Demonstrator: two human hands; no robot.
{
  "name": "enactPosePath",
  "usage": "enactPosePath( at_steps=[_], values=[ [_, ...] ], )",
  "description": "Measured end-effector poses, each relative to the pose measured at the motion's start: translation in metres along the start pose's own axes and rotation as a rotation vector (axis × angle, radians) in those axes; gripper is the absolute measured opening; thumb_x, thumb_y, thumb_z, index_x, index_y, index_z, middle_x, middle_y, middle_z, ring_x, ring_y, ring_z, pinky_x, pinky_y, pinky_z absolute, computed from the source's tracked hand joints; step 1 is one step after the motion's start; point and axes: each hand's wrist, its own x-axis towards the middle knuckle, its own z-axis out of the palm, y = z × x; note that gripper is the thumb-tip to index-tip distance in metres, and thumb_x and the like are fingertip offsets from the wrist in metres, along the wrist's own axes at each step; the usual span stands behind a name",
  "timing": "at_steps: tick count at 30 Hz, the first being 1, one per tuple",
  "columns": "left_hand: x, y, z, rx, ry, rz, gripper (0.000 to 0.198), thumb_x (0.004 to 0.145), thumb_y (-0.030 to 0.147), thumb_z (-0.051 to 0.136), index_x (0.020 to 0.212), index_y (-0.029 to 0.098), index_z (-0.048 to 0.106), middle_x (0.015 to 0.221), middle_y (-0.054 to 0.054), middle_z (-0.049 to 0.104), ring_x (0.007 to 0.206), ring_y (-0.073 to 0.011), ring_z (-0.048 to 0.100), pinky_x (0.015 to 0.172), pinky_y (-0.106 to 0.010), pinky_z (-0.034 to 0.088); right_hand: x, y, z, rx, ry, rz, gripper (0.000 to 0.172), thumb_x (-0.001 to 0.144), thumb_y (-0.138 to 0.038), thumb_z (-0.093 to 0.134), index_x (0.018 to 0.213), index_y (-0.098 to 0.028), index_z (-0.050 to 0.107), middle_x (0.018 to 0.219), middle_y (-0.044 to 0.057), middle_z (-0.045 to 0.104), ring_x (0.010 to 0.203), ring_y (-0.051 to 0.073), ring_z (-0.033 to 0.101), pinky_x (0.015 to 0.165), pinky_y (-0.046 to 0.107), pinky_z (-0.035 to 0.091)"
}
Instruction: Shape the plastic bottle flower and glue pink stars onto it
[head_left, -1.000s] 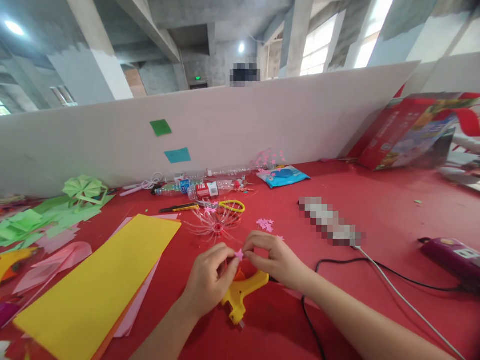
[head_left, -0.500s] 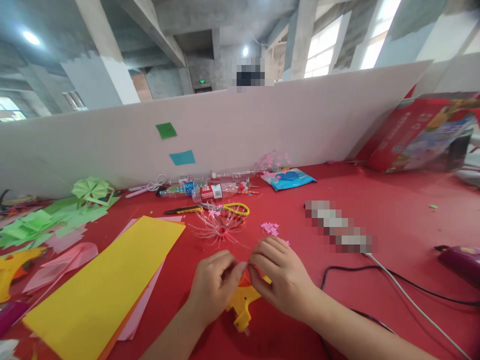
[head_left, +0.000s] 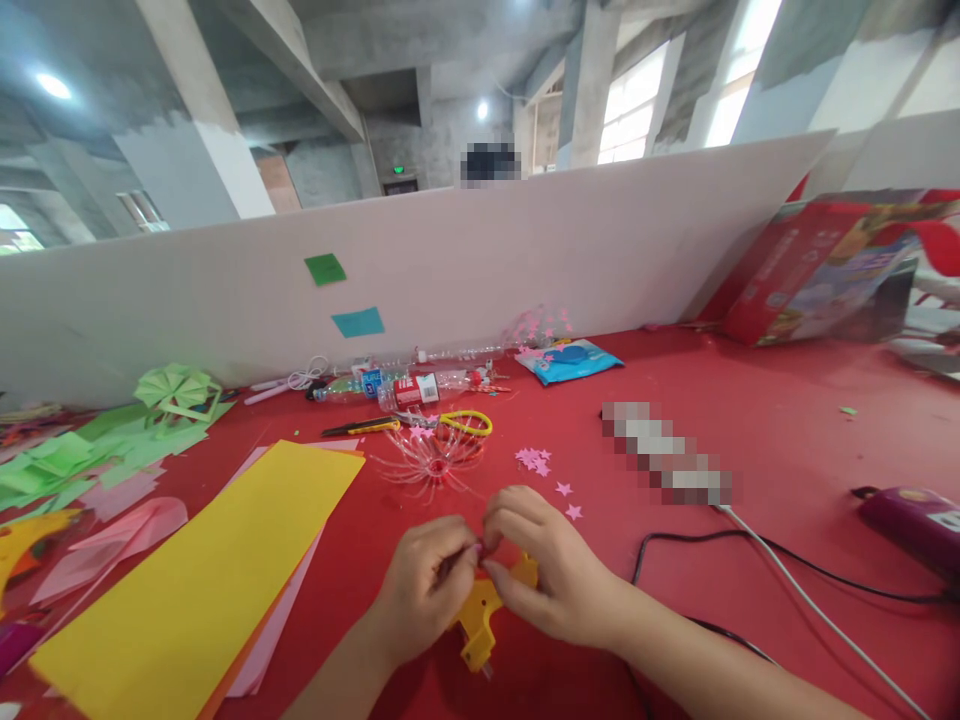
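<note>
pink is seen in one small spot only, where a pink piece (head_left: 478,548) is pinched at the fingertips of the left hand (head_left: 424,580). it is located above the yellow glue gun (head_left: 476,620), in front of the clear plastic fringe (head_left: 439,467). the grip of the left hand is narrow, with thumb and index finger brought together. the right hand (head_left: 559,575) is curled, and its fingertips are placed just beside the piece; whether the piece is also pinched by them cannot be told.

for this fine handling, it is judged better that the piece is taken lightly by its edges, so that it is not creased. short, small movements of the fingertips are advised, and both wrists should be held steady. contact with the nozzle of the gun, which is hidden, should be avoided, as it may be hot.

the direction of the piece cannot be read, because it is mostly covered by the fingers; also no long axis can be given. if it is shaped like the loose pink stars (head_left: 533,460) on the red table (head_left: 750,400), probably no long axis is had by it at all.
</note>
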Motion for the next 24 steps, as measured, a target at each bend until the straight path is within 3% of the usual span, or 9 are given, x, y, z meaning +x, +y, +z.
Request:
enactPosePath(
  at_steps=[4,12,15,18,21,24],
  values=[
    [0.002,0.001,-0.001,0.054,0.006,0.014,0.028,0.086,0.017,0.04,0.058,0.019,0.037,0.056,0.003,0.041,0.052,-0.0097,0.04,0.051,-0.022,0.03,0.002,0.005,0.0,0.144,0.017,0.156,0.009,0.082,-0.015,0.049,0.074,-0.02,0.049,0.075,0.001,0.055,0.072,0.015,0.052,0.066,0.027,0.043],
    [0.002,0.003,-0.002,-0.035,0.081,-0.02,0.025,0.086,0.022,0.045,0.061,0.019,0.047,0.056,0.003,0.045,0.053,-0.0098,0.042,0.051,-0.021,0.034,0.004,0.005,0.0,0.22,0.056,0.153,0.016,0.088,-0.017,0.045,0.072,-0.019,0.049,0.075,0.001,0.054,0.071,0.013,0.053,0.066,0.025,0.044],
    [0.002,-0.002,-0.011,-0.016,0.197,-0.024,0.025,0.086,0.024,0.046,0.062,0.019,0.048,0.058,0.003,0.045,0.054,-0.0099,0.043,0.052,-0.021,0.036,0.003,0.006,-0.008,0.112,-0.088,0.17,0.013,0.079,-0.01,0.048,0.084,-0.019,0.055,0.084,0.003,0.058,0.078,0.016,0.055,0.072,0.028,0.046],
    [0.003,-0.012,-0.026,-0.018,0.437,-0.102,0.023,0.086,0.029,0.047,0.066,0.018,0.054,0.059,0.002,0.048,0.053,-0.0102,0.046,0.05,-0.021,0.039,0.001,0.006,-0.016,-0.113,-0.338,0.161,0.032,0.065,-0.008,0.052,0.095,-0.018,0.059,0.097,0.006,0.059,0.088,0.02,0.054,0.079,0.032,0.044],
    [0.004,-0.023,-0.037,-0.068,0.646,-0.174,0.021,0.083,0.031,0.052,0.068,0.018,0.057,0.056,0.003,0.049,0.046,-0.0088,0.043,0.044,-0.02,0.037,-0.002,0.004,-0.014,-0.277,-0.527,0.127,0.031,0.063,-0.016,0.057,0.093,-0.018,0.062,0.1,0.008,0.059,0.091,0.023,0.053,0.082,0.035,0.042],
    [0.007,-0.029,-0.041,-0.128,0.722,-0.243,0.02,0.08,0.033,0.054,0.068,0.017,0.058,0.054,0.004,0.05,0.042,-0.0076,0.042,0.04,-0.019,0.036,-0.005,0.0,-0.003,-0.384,-0.6,0.1,0.031,0.066,-0.021,0.057,0.097,-0.017,0.061,0.097,0.009,0.059,0.089,0.024,0.054,0.081,0.036,0.041]
  ],
)
